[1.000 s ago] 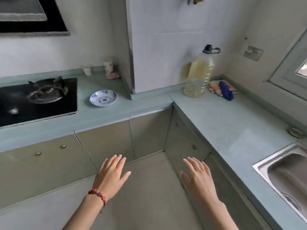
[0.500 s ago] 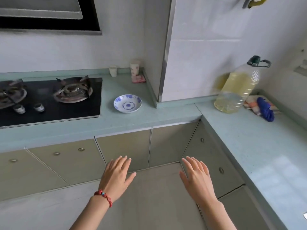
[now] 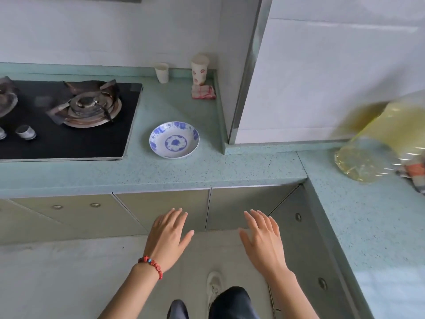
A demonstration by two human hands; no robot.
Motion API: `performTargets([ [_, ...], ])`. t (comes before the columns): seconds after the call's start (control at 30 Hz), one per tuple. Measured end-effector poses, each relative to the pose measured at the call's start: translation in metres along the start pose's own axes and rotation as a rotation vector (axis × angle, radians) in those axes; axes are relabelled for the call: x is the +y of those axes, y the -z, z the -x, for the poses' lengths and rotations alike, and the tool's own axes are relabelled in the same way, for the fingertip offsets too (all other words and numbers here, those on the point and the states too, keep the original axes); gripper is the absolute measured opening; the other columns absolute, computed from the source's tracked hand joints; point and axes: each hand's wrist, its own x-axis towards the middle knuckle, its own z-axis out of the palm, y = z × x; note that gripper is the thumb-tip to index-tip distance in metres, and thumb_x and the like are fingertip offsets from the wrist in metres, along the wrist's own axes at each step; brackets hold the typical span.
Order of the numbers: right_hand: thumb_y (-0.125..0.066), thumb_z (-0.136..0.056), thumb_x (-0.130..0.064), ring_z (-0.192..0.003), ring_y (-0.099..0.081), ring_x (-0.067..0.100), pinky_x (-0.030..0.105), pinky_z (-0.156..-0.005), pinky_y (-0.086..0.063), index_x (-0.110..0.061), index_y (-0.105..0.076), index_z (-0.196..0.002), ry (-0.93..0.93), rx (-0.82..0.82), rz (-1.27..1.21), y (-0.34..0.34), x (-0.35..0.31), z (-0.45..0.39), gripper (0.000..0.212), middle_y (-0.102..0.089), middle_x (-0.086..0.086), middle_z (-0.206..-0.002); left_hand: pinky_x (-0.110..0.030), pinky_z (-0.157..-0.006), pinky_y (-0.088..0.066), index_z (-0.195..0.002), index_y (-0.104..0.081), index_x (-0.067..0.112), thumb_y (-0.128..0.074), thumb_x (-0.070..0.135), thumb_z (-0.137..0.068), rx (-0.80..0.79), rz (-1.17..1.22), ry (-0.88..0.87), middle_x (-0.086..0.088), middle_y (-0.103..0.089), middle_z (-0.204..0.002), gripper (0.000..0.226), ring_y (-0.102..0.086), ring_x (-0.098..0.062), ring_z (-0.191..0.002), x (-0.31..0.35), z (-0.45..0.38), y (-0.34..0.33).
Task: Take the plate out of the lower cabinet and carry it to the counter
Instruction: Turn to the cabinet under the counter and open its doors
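A white plate with blue flower patterns (image 3: pixel 174 140) lies on the pale green counter (image 3: pixel 161 173), just right of the black gas hob. Below the counter, the beige lower cabinet doors (image 3: pixel 161 210) are all closed. My left hand (image 3: pixel 166 238), with a red bead bracelet on the wrist, hovers palm down with fingers spread in front of those doors. My right hand (image 3: pixel 262 238) is held the same way beside it, a little to the right. Neither hand holds or touches anything.
A black gas hob (image 3: pixel 69 120) with a burner fills the counter's left part. Two paper cups (image 3: pixel 199 69) and a folded cloth (image 3: pixel 203 92) stand in the back corner. A large bottle of yellow oil (image 3: pixel 377 146) sits on the right counter wing. My leg and white shoe (image 3: pixel 215 286) are below.
The view has swung left and moved closer to the counter; the plate now lies nearer the middle. Both hands stay open in front of the cabinet doors.
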Motion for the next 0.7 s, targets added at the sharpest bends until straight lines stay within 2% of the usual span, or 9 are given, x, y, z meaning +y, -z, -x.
performTargets([
  [0.1, -0.058, -0.087, -0.021, -0.124, -0.047, 0.032, 0.048, -0.107, -0.031, -0.003, -0.052, -0.124, 0.016, -0.034, -0.032, -0.011, 0.01, -0.037, 0.041, -0.056, 0.018, -0.128, -0.046, -0.082, -0.054, -0.102, -0.065, 0.002, -0.032, 0.044, -0.084, -0.006, 0.012, 0.039, -0.017, -0.069, -0.108, 0.056, -0.065, -0.031, -0.1, 0.008, -0.027, -0.011],
  [0.3, -0.06, -0.084, -0.014, -0.121, -0.049, 0.036, 0.049, -0.103, -0.036, -0.001, -0.051, -0.124, 0.037, -0.17, -0.097, -0.051, 0.012, -0.087, 0.044, -0.055, 0.022, -0.129, -0.048, -0.086, -0.052, -0.108, -0.062, 0.001, -0.037, 0.04, -0.081, -0.016, 0.071, 0.076, -0.019, -0.066, -0.114, 0.053, -0.063, -0.033, -0.104, 0.007, -0.073, -0.047],
  [0.4, -0.055, -0.088, -0.016, -0.126, -0.044, 0.031, 0.043, -0.106, -0.032, -0.004, -0.045, -0.129, -0.006, -0.225, -0.186, -0.08, 0.012, -0.106, 0.044, -0.05, 0.017, -0.135, -0.045, -0.093, -0.047, -0.117, -0.056, 0.002, -0.053, 0.033, -0.085, 0.012, 0.18, 0.107, -0.018, -0.062, -0.121, 0.045, -0.058, -0.032, -0.111, 0.004, -0.095, -0.075],
  [0.47, -0.05, -0.091, -0.019, -0.128, -0.041, 0.026, 0.035, -0.106, -0.031, -0.008, -0.042, -0.132, -0.111, -0.247, -0.326, -0.1, 0.011, -0.117, 0.043, -0.049, 0.011, -0.138, -0.039, -0.098, -0.041, -0.122, -0.052, 0.004, -0.06, 0.025, -0.085, 0.026, 0.347, 0.196, -0.015, -0.058, -0.127, 0.044, -0.053, -0.029, -0.118, 0.004, -0.109, -0.096],
  [0.5, -0.049, -0.092, -0.021, -0.127, -0.042, 0.022, 0.026, -0.104, -0.033, -0.011, -0.044, -0.131, -0.213, -0.246, -0.451, -0.109, 0.009, -0.122, 0.041, -0.05, 0.007, -0.136, -0.035, -0.101, -0.038, -0.125, -0.05, 0.005, -0.059, 0.023, -0.086, 0.029, 0.482, 0.289, -0.013, -0.055, -0.131, 0.044, -0.05, -0.026, -0.121, 0.004, -0.117, -0.103],
  [0.57, -0.051, -0.092, -0.023, -0.121, -0.049, 0.013, 0.005, -0.089, -0.037, -0.018, -0.05, -0.125, -0.465, -0.241, -0.759, -0.124, 0.004, -0.132, 0.033, -0.058, -0.002, -0.125, -0.026, -0.102, -0.033, -0.126, -0.048, 0.01, -0.055, 0.022, -0.089, 0.037, 0.787, 0.514, -0.009, -0.052, -0.134, 0.04, -0.047, -0.019, -0.123, 0.005, -0.133, -0.115],
  [0.63, -0.053, -0.091, -0.02, -0.11, -0.058, 0.01, 0.009, -0.083, -0.044, -0.022, -0.056, -0.117, -0.658, -0.222, -1.041, -0.14, -0.001, -0.143, 0.026, -0.064, -0.007, -0.114, -0.022, -0.098, -0.037, -0.123, -0.051, 0.01, -0.053, 0.018, -0.09, 0.04, 1.077, 0.68, -0.01, -0.054, -0.131, 0.034, -0.05, -0.014, -0.116, 0.005, -0.15, -0.123],
  [0.7, -0.054, -0.09, -0.016, -0.096, -0.066, 0.01, 0.018, -0.077, -0.052, -0.02, -0.061, -0.107, -0.772, -0.171, -1.25, -0.152, -0.005, -0.152, 0.019, -0.071, -0.006, -0.102, -0.033, -0.094, -0.045, -0.113, -0.056, 0.013, -0.051, 0.013, -0.091, 0.081, 1.345, 0.794, -0.011, -0.06, -0.122, 0.023, -0.056, -0.019, -0.109, 0.007, -0.163, -0.126],
])
